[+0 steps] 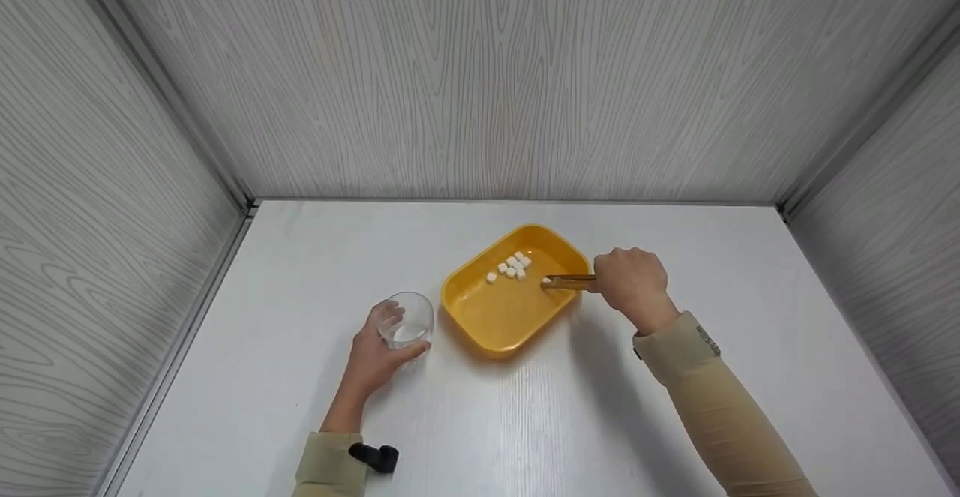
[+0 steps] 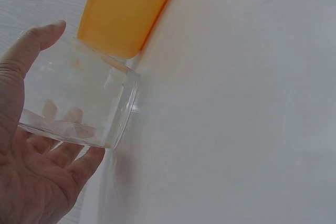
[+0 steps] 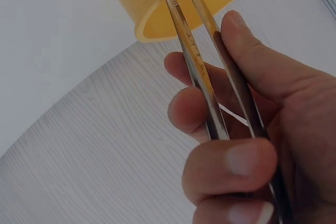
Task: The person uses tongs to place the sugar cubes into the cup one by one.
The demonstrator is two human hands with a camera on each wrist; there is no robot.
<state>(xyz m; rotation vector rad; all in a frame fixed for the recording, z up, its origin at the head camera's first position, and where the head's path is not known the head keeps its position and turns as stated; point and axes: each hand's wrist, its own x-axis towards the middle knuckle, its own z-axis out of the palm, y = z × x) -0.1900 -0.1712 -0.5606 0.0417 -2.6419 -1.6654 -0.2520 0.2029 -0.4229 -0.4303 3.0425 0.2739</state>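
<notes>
My left hand point(image 1: 375, 351) holds a clear drinking glass point(image 1: 409, 324), thumb on one side and fingers on the other. In the left wrist view the glass point(image 2: 79, 98) has its thick base at or close to the table. To its right stands a yellow tray point(image 1: 472, 324) with several small white cubes point(image 1: 514, 266) inside. My right hand point(image 1: 634, 283) grips metal tweezers point(image 1: 571, 282) that reach over the tray's right rim. A white cube point(image 1: 546, 281) is at their tips; whether it is pinched, I cannot tell. The right wrist view shows the tweezers point(image 3: 197, 66) with arms apart.
The tray and glass are on a white table point(image 1: 480, 437). Pale wood-grain panels rise behind it point(image 1: 480, 85) and at the left point(image 1: 90, 220) and right sides. A black strap piece point(image 1: 375, 457) sits at the left cuff.
</notes>
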